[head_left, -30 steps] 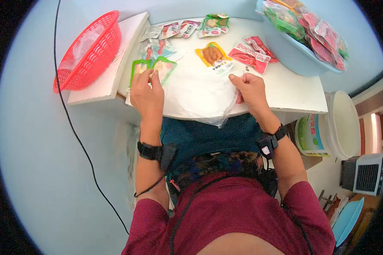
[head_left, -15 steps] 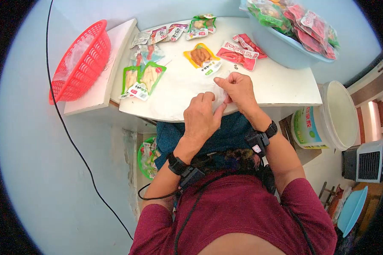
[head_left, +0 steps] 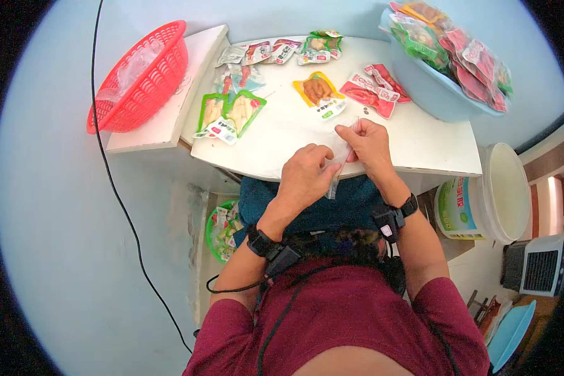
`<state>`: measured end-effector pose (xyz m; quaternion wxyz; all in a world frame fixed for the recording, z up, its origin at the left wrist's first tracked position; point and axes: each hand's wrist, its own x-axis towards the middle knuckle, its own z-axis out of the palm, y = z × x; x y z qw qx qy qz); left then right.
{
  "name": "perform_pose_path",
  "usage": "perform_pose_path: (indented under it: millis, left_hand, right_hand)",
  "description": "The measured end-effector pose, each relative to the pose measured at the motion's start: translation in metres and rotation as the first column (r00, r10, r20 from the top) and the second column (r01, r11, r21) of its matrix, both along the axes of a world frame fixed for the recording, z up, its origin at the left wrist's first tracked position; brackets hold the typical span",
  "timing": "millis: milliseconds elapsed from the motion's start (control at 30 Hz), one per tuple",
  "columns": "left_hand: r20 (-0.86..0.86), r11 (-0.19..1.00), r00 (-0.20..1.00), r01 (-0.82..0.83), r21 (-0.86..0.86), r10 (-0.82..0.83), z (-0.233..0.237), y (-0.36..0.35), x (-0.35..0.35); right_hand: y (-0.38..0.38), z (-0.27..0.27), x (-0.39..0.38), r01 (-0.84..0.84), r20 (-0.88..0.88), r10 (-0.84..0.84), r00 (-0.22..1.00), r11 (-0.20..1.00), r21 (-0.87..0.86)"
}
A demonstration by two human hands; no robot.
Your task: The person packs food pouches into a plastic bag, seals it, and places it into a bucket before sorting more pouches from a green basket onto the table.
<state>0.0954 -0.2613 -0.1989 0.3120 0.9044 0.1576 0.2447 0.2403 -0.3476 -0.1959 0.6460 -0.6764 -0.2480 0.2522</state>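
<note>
1. The right hand (head_left: 371, 147) pinches the upper end of a clear plastic bag (head_left: 339, 145); the left hand (head_left: 302, 174), fingers curled, grips its edge lower down.
2. The bag lies between them, over the near edge of the bench (head_left: 263, 155).
3. It looks feather-light, limp and probably slippery; thin film could crease or tear, so its edges seem the best hold.

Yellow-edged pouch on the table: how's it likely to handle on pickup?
The yellow-edged pouch probably feels lumpy and firmer mid-body, where pieces bulge behind the window. Its flatter white end may flop. Shiny film could be slippery; lying flat on the table, it seems unlikely to roll.
</note>
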Motion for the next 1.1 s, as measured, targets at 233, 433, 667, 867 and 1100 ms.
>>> perform_pose_path:
  millis: [233,433,667,867,1100]
  left_hand:
    - [0.091,0.999,0.996,0.000,0.035,-0.003,-0.004,0.001,0.001]
    - [0.192,0.996,0.980,-0.034,-0.088,0.051,-0.007,0.003,0.001]
    - [0.233,0.987,0.966,-0.077,-0.142,0.109,-0.002,0.007,-0.002]
    - [0.353,0.970,0.907,-0.242,-0.014,0.231,0.031,0.008,-0.010]
    - [0.142,0.983,0.980,-0.152,0.102,0.137,0.028,-0.026,-0.011]
  right_hand:
    - [-0.003,0.003,-0.001,-0.040,0.004,0.040,0.999,0.999,-0.020]
    - [-0.011,0.006,0.000,-0.177,-0.057,0.177,0.983,0.984,0.007]
    - [-0.013,0.003,0.003,-0.246,-0.078,0.248,0.966,0.969,0.028]
    - [-0.008,-0.001,0.002,-0.175,-0.052,0.174,0.983,0.985,0.001]
    - [-0.004,0.009,-0.002,-0.119,-0.045,0.118,0.992,0.993,-0.023]
